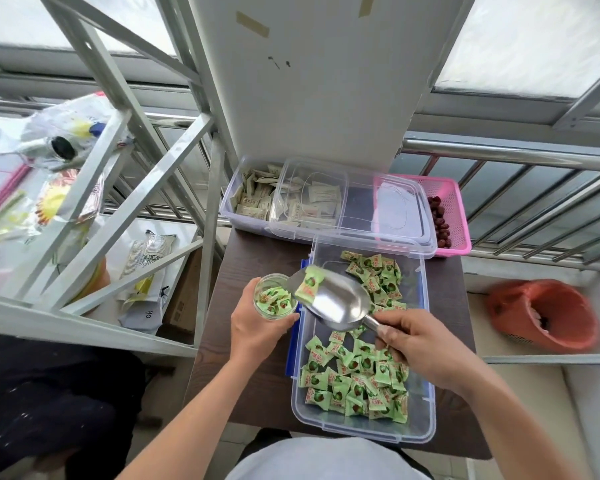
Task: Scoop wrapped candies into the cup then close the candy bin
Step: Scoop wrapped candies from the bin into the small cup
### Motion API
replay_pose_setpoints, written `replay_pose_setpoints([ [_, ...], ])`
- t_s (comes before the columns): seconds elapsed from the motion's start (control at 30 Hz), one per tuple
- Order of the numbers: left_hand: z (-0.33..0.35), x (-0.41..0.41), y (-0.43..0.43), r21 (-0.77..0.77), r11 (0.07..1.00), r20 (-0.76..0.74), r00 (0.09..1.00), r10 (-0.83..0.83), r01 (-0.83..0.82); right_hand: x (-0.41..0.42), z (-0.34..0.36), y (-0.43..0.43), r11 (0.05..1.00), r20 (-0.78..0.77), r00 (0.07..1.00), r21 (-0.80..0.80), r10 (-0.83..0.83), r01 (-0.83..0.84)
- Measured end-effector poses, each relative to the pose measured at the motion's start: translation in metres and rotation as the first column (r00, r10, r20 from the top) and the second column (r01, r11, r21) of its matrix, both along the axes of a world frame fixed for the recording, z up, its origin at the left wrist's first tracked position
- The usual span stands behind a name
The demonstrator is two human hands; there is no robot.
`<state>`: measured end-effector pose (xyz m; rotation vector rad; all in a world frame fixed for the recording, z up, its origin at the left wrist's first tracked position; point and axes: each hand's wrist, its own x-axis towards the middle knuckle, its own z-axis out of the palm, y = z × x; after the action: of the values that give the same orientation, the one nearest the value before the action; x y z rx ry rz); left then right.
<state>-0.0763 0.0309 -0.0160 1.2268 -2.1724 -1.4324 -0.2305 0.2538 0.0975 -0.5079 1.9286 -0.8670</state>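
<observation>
My left hand [257,323] grips a small clear cup [276,295] holding several green wrapped candies, just left of the candy bin. My right hand [416,344] holds the handle of a metal scoop [336,299], tilted with its lip at the cup's rim. One green candy [309,285] sits at the scoop's lip, over the cup's edge. The clear candy bin [426,403] with blue latches lies open on the dark table, with green wrapped candies [357,379] heaped inside. Its clear lid [360,216] rests on the containers behind it.
Behind the bin stand a clear box of beige sachets [257,199] and a pink basket [454,209] with red dates. A metal shelf frame [118,202] with bags stands to the left. An orange bucket [547,313] sits on the floor at right. A railing runs behind.
</observation>
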Motion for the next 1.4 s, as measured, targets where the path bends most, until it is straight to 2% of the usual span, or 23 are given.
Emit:
replay_pose_setpoints([
  [0.07, 0.005, 0.000, 0.002, -0.009, 1.000, -0.025, 1.000, -0.009, 0.008, 0.005, 0.017, -0.016, 0.996, 0.031, 0.996, 0.029, 0.084, -0.085],
  [0.2, 0.012, 0.000, 0.001, -0.050, 0.998, -0.047, 0.999, -0.026, 0.023, 0.015, 0.034, -0.046, 0.988, 0.016, 0.992, 0.097, 0.122, -0.123],
  [0.4, 0.011, 0.003, -0.003, -0.104, 0.994, -0.068, 0.997, -0.042, 0.035, 0.022, 0.051, -0.067, 0.982, 0.003, 0.989, 0.117, 0.151, -0.150],
  [0.6, 0.008, 0.005, -0.001, -0.073, 0.997, -0.030, 0.999, -0.026, 0.024, 0.025, 0.057, -0.067, 0.980, 0.000, 0.988, 0.131, 0.152, -0.151],
  [0.7, 0.006, 0.005, -0.003, -0.009, 1.000, -0.022, 1.000, 0.021, -0.021, 0.020, 0.061, -0.054, 0.990, 0.055, 0.995, 0.103, 0.087, -0.092],
  [0.77, 0.004, 0.006, -0.007, 0.021, 0.996, -0.021, 0.996, 0.083, -0.082, 0.009, 0.058, -0.038, 0.997, 0.092, 0.995, 0.070, -0.037, 0.031],
  [0.83, 0.003, 0.005, -0.009, 0.004, 0.997, -0.003, 0.997, 0.076, -0.076, -0.005, 0.045, -0.020, 0.980, 0.040, 0.982, 0.078, -0.187, 0.183],
  [0.9, 0.003, 0.005, -0.011, 0.001, 0.988, -0.004, 0.988, 0.152, -0.152, -0.018, 0.018, -0.004, 0.950, -0.083, 0.963, 0.161, -0.258, 0.268],
  [0.97, 0.005, 0.003, -0.012, 0.014, 0.975, -0.007, 0.975, 0.223, -0.223, -0.022, -0.011, 0.008, 0.926, -0.157, 0.959, 0.264, -0.234, 0.269],
  [1.03, 0.006, 0.002, -0.012, 0.011, 0.970, 0.003, 0.970, 0.244, -0.244, -0.020, -0.035, 0.013, 0.917, -0.159, 0.967, 0.317, -0.200, 0.242],
  [1.1, 0.006, 0.001, -0.010, 0.022, 0.967, 0.012, 0.967, 0.255, -0.256, -0.019, -0.050, 0.015, 0.910, -0.174, 0.963, 0.326, -0.207, 0.255],
  [1.3, 0.000, 0.006, -0.005, -0.024, 0.990, 0.082, 0.987, 0.139, -0.137, -0.011, -0.073, 0.010, 0.891, -0.222, 0.959, 0.376, -0.179, 0.253],
  [1.4, -0.001, 0.007, -0.001, -0.018, 0.992, 0.082, 0.988, 0.130, -0.129, -0.009, -0.091, 0.000, 0.894, -0.252, 0.939, 0.324, -0.235, 0.311],
])
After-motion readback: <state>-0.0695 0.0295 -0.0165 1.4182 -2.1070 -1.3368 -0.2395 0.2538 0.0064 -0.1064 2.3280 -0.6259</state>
